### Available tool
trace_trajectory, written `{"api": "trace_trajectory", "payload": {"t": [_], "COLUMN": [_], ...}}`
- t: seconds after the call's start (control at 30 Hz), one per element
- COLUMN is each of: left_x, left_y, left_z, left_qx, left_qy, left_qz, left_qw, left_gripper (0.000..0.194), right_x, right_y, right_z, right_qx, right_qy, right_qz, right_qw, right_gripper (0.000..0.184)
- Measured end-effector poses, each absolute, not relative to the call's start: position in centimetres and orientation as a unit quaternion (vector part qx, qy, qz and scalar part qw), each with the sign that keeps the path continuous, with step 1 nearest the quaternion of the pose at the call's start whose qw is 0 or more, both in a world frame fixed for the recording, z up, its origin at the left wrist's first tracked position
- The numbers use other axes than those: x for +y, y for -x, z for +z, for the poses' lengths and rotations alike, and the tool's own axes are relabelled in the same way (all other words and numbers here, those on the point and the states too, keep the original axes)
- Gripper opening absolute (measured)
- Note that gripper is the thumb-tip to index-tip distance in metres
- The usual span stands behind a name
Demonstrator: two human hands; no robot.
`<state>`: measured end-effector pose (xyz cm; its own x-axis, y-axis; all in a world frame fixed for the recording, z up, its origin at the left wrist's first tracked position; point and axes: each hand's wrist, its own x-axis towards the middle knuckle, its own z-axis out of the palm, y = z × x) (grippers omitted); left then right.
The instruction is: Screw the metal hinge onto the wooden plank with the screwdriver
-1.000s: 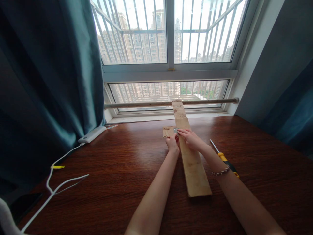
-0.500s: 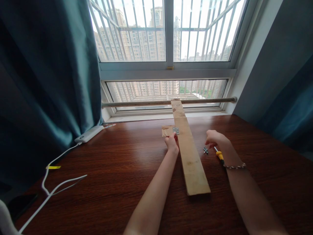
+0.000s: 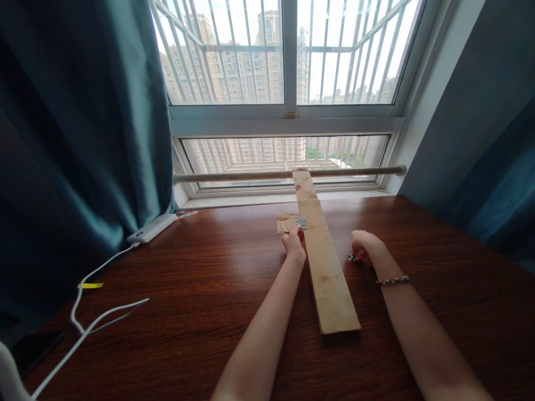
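A metal hinge (image 3: 300,223) lies across a long pale wooden board (image 3: 330,273) and a short wooden piece (image 3: 286,223) on its left. My left hand (image 3: 293,243) is closed on the hinge's lower edge, thumb on top, beside the board. On the right, my right hand (image 3: 365,245) reaches down to a small pile of dark screws (image 3: 351,256), its fingers curled at the pile. The back of the hand hides part of the fingers, so whether a screw is between them does not show. The yellow-handled screwdriver is almost wholly covered by this hand.
The brown wooden table (image 3: 200,289) ends at a barred window. The board's far end reaches past its back edge to a horizontal rail (image 3: 242,176). A white power strip (image 3: 154,228) with a white cable (image 3: 100,328) lies on the left, near a blue curtain (image 3: 125,111).
My right hand has moved down and slightly toward me, its fingers now at the screws and over the screwdriver. My left hand, hinge and board stay in place.
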<state>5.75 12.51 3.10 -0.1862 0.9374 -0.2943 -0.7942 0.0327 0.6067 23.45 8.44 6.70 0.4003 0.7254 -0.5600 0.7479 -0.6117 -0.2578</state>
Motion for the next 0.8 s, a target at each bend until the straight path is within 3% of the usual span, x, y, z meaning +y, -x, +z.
{"api": "trace_trajectory", "payload": {"t": [0.3,0.47,0.63,0.8], "left_x": [12.6,12.2,12.0,11.9], "left_y": [-5.7,-5.7,-5.7,-5.7], "left_z": [2.9,3.4,3.6,3.6], "left_qx": [0.351,0.347,0.347,0.344], "left_qy": [-0.105,-0.103,-0.106,-0.104], "left_qz": [0.685,0.687,0.683,0.683], "left_qw": [0.63,0.63,0.634,0.636], "left_gripper": [0.015,0.016,0.014,0.012], "right_x": [8.1,8.4,10.5,12.9], "right_y": [-23.9,-23.4,-19.8,-16.8], "right_z": [6.6,8.7,9.2,8.2], "right_qx": [0.444,0.508,0.604,0.604], "right_qy": [-0.832,-0.778,-0.584,-0.549], "right_qz": [-0.321,-0.274,-0.236,-0.194], "right_qw": [-0.088,-0.248,-0.489,-0.544], "right_gripper": [0.024,0.011,0.009,0.008]}}
